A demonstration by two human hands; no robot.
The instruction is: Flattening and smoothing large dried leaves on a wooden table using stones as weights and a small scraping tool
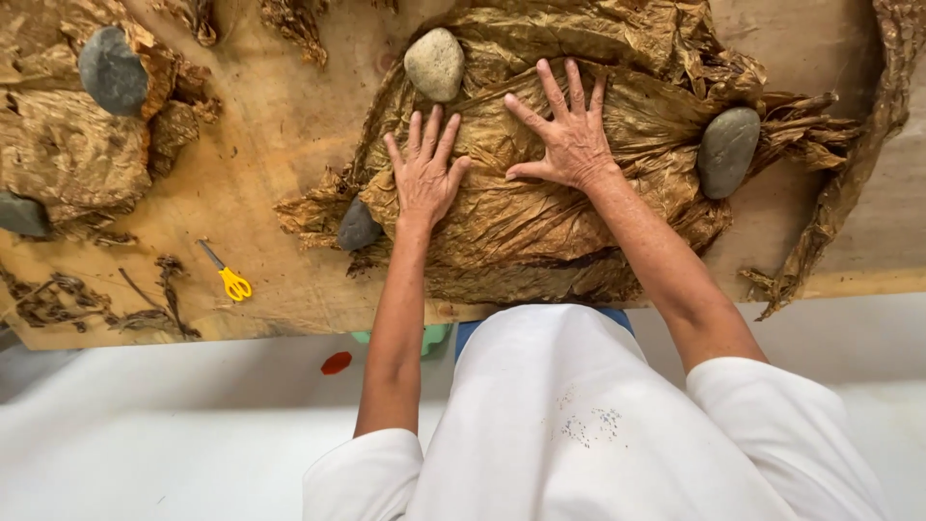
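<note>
A stack of large, wrinkled golden-brown dried leaves [521, 227] lies on a wooden board [270, 135]. My left hand [424, 169] presses flat on the leaves at the left, fingers spread. Flat on the leaves a little higher and to the right lies my right hand [569, 130], fingers also spread. Three stones weigh the stack down: a pale one [435, 64] at the top, a grey one [728, 150] at the right, and a dark one [358, 227] at the left edge, just beside my left hand.
Another pile of leaves [68, 154] sits at the far left under a grey stone [113, 69] and a dark stone [21, 214]. Small yellow-handled scissors [230, 278] lie on the board. Leaf scraps and stems [145, 299] lie near the front edge. A twisted leaf strip [849, 183] hangs at the right.
</note>
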